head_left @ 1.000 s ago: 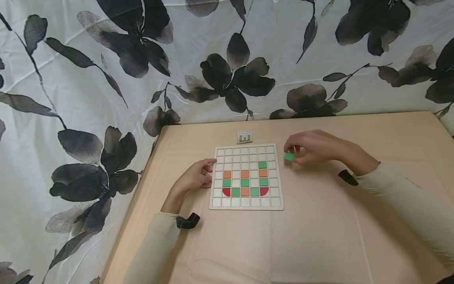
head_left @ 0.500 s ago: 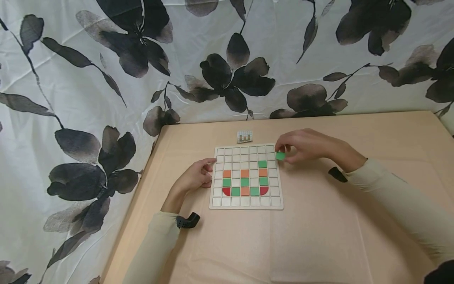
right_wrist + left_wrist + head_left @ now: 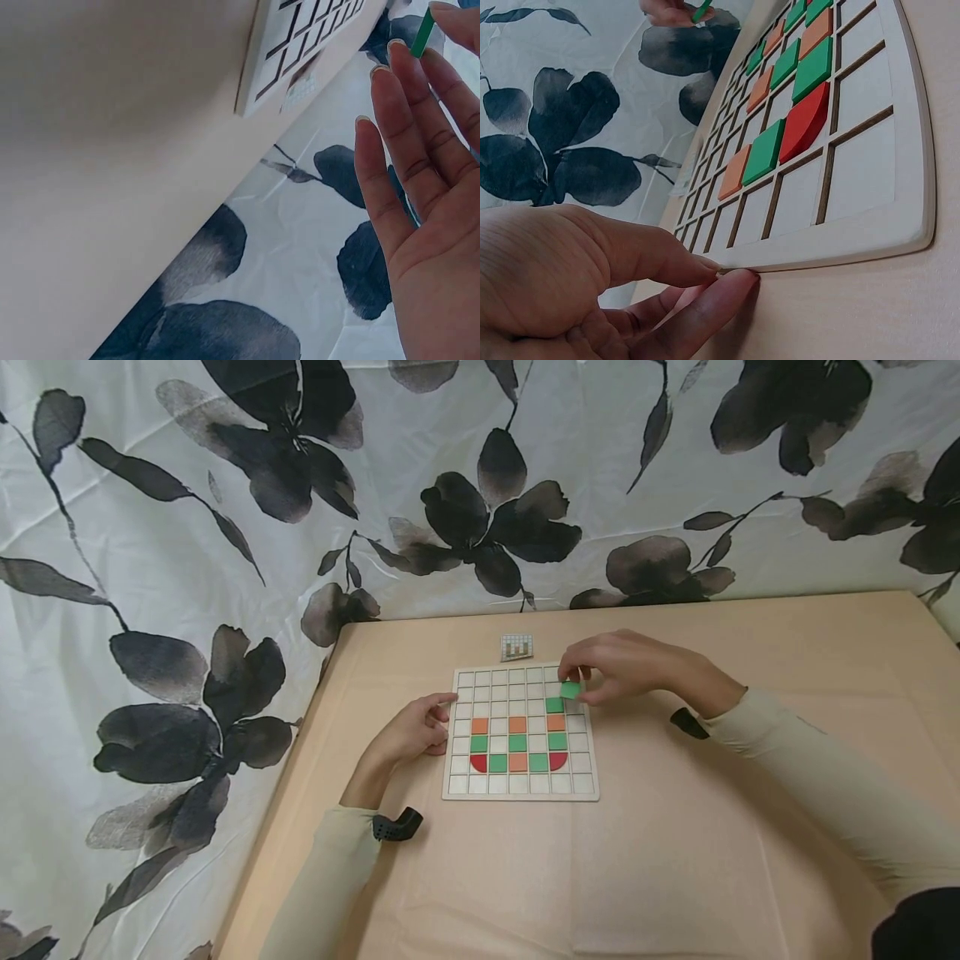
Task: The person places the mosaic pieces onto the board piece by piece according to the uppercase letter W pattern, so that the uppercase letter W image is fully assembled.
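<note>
A white square grid board point(image 3: 459, 792) lies on the table with green, orange and red tiles set in its cells. My left hand point(image 3: 411, 732) is at the board's left edge; in the left wrist view, the thumb and a finger point(image 3: 697, 315) pinch the rim. Above the upper right cells, my right hand point(image 3: 618, 667) holds a green square tile point(image 3: 570, 691) between thumb and fingertips. That tile point(image 3: 423, 34) shows edge-on in the right wrist view, raised off the board. Just below it in the head view is a green tile point(image 3: 554, 705) seated in the grid.
A small card point(image 3: 517, 647) with a printed grid pattern lies just behind the board. The wooden table point(image 3: 675, 860) extends to the right and front. A floral cloth point(image 3: 420, 443) hangs behind and to the left of it.
My right hand has moved left with the green tile, from beside the board to over its upper right cells. The left hand has stayed in place.
</note>
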Available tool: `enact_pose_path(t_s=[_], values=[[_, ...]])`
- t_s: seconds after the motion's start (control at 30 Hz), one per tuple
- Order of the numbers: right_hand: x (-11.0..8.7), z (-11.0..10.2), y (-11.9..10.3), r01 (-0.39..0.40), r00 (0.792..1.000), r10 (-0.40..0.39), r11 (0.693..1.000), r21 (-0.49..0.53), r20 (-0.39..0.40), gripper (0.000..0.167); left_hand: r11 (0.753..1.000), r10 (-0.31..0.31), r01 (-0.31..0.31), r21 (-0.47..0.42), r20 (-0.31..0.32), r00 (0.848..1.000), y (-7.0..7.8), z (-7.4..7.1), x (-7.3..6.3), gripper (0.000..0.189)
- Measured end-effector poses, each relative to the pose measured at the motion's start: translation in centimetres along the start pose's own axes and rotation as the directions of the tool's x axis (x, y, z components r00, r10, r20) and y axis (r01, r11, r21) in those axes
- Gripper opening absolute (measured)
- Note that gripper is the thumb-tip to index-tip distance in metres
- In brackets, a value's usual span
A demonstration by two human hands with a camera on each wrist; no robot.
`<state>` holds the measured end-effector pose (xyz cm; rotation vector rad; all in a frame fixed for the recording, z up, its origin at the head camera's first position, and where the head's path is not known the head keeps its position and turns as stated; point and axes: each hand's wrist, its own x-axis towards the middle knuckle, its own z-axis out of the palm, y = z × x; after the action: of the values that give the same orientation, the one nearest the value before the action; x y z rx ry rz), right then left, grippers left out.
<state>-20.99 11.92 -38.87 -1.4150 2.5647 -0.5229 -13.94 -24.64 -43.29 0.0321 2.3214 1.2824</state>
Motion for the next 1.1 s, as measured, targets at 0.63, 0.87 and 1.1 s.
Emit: enact_pose_path(t_s=[0.63, 0.87, 1.1], values=[[4.2, 1.1, -1.2, 0.005, 0.996, -0.009, 0.999, 0.051, 0.09, 0.028, 1.0, 0.005, -0.005, 0.015, -0.002, 1.0, -0.2, -0.2, 0.0, 0.067], [5.6, 1.6, -1.7, 0.025, 0.994, -0.031, 0.998, 0.058, 0.105, 0.026, 1.0, 0.002, -0.002, 0.021, -0.007, 1.0, -0.1, -0.2, -0.1, 0.067], [7.1, 2.2, -2.5, 0.041, 0.992, -0.047, 0.998, 0.055, 0.119, 0.025, 1.0, -0.008, 0.008, 0.019, -0.009, 1.0, -0.3, -0.2, -0.2, 0.067]])
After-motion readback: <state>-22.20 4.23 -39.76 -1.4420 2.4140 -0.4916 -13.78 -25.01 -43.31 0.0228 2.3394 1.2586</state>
